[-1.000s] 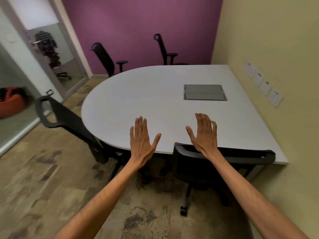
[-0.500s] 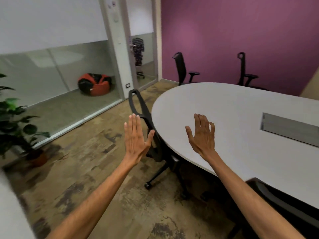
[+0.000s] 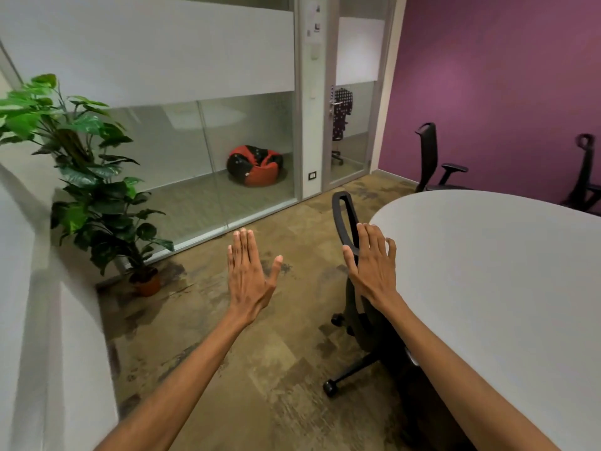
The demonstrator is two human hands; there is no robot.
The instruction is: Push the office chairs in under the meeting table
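A white meeting table (image 3: 487,271) with a rounded end fills the right side. A black office chair (image 3: 346,216) stands at its rounded end, backrest tilted, seat partly under the tabletop, wheeled base on the floor. My right hand (image 3: 370,265) is flat and open in front of that backrest; whether it touches it is unclear. My left hand (image 3: 248,271) is flat and open over bare floor, left of the chair. Two more black chairs (image 3: 429,157) (image 3: 583,170) stand at the table's far side by the purple wall.
A potted plant (image 3: 84,177) stands at the left by a white wall. A glass partition (image 3: 201,138) and glass door (image 3: 351,125) run along the back, with a red and black beanbag (image 3: 255,164) behind the glass. Patterned floor lies open between plant and chair.
My view has swung left, from the chair tucked at the table's straight side to the chair at the rounded end. Both hands stay raised and flat.
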